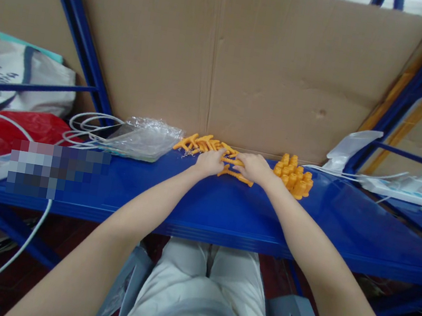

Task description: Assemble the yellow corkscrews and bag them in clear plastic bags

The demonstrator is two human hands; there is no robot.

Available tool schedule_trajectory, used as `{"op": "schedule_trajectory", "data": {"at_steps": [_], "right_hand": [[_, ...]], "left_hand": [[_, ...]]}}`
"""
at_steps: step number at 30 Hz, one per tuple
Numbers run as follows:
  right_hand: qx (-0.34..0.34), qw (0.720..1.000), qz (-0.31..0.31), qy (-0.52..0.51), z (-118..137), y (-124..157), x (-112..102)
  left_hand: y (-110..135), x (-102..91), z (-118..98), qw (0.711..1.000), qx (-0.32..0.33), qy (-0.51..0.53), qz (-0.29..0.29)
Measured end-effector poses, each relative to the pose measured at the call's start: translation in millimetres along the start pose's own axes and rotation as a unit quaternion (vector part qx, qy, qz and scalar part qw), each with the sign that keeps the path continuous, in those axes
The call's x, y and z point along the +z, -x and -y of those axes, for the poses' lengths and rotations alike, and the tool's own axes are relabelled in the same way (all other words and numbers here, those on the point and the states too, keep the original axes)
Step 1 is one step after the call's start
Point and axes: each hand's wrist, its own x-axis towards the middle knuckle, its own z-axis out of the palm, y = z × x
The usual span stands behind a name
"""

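Observation:
My left hand point(210, 161) and my right hand point(254, 167) rest close together on the blue shelf point(203, 205), fingers curled. Between them lie thin orange plastic rods point(237, 175), and both hands touch or pinch them. A loose pile of the same long orange pieces point(198, 143) lies just left of and behind my left hand. A cluster of short orange cylindrical caps point(295, 176) stands right of my right hand. What exactly each hand grips is partly hidden by the fingers.
A clear plastic bag point(144, 138) and white cables point(85, 127) lie to the left, with a red bag point(7, 128) and a white tote point(11, 75) beyond. A white power strip point(406, 192) sits at right. Cardboard point(226, 59) backs the shelf.

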Motion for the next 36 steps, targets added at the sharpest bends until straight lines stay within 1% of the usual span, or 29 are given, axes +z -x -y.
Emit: {"op": "schedule_trajectory", "data": {"at_steps": [6,10,13,16,20,24,26,29,33,36], "right_hand": [[-0.039,0.993,-0.094,0.053,-5,-2,7],[-0.046,0.988,-0.123,0.075,-7,-2,11],[-0.052,0.987,-0.127,0.082,-8,-3,11],[-0.041,0.989,-0.114,0.081,-6,-2,9],[-0.028,0.992,-0.095,0.075,-3,-2,7],[-0.020,0.991,-0.111,0.068,-11,-1,7],[0.000,0.991,-0.127,0.047,-23,0,10],[0.066,0.989,-0.134,-0.015,-46,0,14],[0.158,0.970,-0.165,-0.078,-75,-2,20],[0.223,0.956,-0.156,-0.109,-88,-2,22]], "left_hand": [[0,-1.0,-5,1.000,-0.014,0.019,0.008],[1,-4.0,-8,0.999,-0.026,0.026,0.020],[2,-5.1,-9,0.999,-0.038,0.026,0.027],[2,-5.4,-10,0.998,-0.046,0.026,0.030],[2,-7.1,-12,0.998,-0.039,0.016,0.040],[1,-8.5,-9,0.997,-0.048,0.005,0.057],[0,-8.2,-2,0.997,-0.053,-0.002,0.063],[-2,-6.5,11,0.997,-0.056,-0.016,0.054],[-5,-2.4,23,0.999,-0.042,-0.010,0.027],[-6,1.1,22,0.999,-0.028,0.001,0.018]]}}
